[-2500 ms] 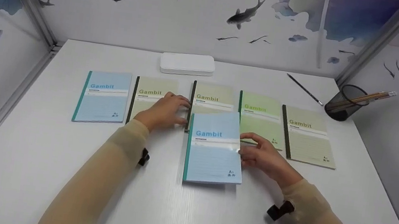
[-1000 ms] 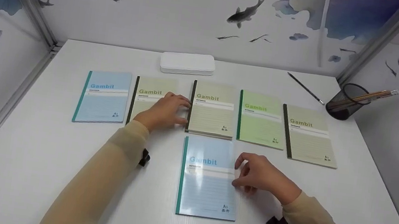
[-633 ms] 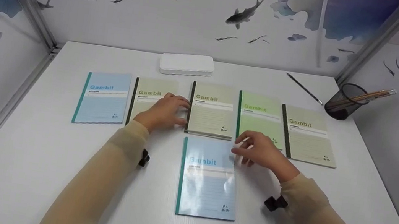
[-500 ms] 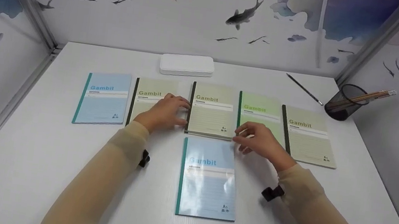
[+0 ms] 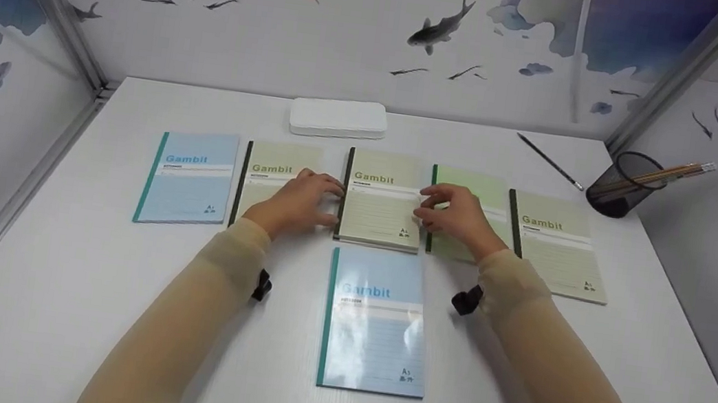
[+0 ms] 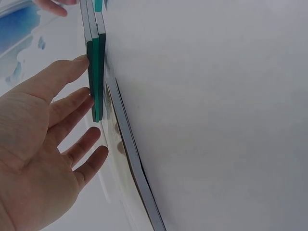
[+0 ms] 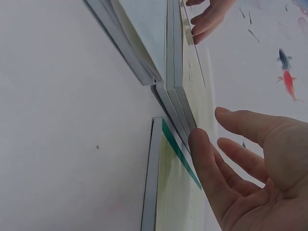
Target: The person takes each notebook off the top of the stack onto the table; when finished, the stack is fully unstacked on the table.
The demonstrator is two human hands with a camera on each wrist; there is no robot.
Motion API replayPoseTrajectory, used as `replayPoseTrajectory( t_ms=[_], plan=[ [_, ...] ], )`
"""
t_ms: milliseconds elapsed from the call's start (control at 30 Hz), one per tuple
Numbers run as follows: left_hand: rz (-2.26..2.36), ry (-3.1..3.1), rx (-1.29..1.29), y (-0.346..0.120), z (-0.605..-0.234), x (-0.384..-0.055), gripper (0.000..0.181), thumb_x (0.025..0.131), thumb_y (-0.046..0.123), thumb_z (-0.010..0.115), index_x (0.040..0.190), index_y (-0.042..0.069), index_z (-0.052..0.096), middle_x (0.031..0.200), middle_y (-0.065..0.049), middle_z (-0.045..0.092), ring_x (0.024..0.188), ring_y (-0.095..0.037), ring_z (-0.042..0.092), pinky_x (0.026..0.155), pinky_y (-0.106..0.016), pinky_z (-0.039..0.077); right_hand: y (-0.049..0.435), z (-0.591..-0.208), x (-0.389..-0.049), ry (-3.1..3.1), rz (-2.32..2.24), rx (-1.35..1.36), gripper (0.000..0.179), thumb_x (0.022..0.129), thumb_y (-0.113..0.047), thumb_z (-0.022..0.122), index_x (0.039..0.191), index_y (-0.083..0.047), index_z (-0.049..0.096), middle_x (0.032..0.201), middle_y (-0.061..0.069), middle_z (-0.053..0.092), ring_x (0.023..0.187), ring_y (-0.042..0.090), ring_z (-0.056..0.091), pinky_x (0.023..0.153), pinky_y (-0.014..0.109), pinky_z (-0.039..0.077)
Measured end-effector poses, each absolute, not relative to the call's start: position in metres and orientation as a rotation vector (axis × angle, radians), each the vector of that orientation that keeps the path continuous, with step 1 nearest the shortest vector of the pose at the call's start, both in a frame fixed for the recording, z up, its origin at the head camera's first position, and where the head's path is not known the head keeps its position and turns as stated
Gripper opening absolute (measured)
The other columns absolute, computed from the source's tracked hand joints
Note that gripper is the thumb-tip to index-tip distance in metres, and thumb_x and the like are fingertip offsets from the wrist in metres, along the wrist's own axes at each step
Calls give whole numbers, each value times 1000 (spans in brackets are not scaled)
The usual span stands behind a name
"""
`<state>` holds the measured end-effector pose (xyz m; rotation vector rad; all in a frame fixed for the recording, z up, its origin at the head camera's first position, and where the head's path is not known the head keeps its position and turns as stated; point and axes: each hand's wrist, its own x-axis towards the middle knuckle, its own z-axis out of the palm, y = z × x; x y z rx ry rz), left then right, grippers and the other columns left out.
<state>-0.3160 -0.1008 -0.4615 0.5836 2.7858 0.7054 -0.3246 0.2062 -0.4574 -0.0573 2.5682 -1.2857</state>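
Note:
In the middle of a row of notebooks lies a small stack (image 5: 381,215) with a beige "Gambit" notebook on top. My left hand (image 5: 296,204) reaches over a beige notebook (image 5: 271,157), its fingertips at the stack's spine side. The left wrist view shows dark and green spines (image 6: 97,79) against the thumb and fingers. Over a green notebook (image 5: 476,181) is my right hand (image 5: 461,218), fingers loosely bent. In the right wrist view one fingertip (image 7: 198,139) meets the stack's page edges (image 7: 175,98). A blue notebook (image 5: 374,349) lies flat in front of the stack.
Another blue notebook (image 5: 187,189) ends the row at left, and a beige one (image 5: 555,262) ends it at right. Behind stand a white case (image 5: 338,120), a loose pencil (image 5: 548,160) and a black mesh pencil cup (image 5: 614,190). Printed panels enclose the table.
The blue notebook was lowered from over the stack onto the table in front, and my right hand let go of it. That hand then moved up to the stack's right edge. My left hand stayed.

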Motion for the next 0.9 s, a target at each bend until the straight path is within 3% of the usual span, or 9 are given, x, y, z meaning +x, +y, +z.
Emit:
replayPoseTrajectory(
  t_ms=[467,900],
  plan=[
    [717,2789,574,-101,-462,-316,54,92,28,78,141,13,62,151,4,54,143,-26,39,122,-43,35,191,-460,-344,2597,-1233,120,66,88,-25,84,144,-8,55,121,12,66,91,22,70,83,31,60],
    [766,2784,543,-99,-459,-317,51,90,25,80,138,13,66,149,5,57,141,-24,40,121,-42,36,193,-461,-348,2604,-1229,130,63,88,-21,84,143,-5,58,121,12,68,96,23,69,94,37,59]
  ],
)
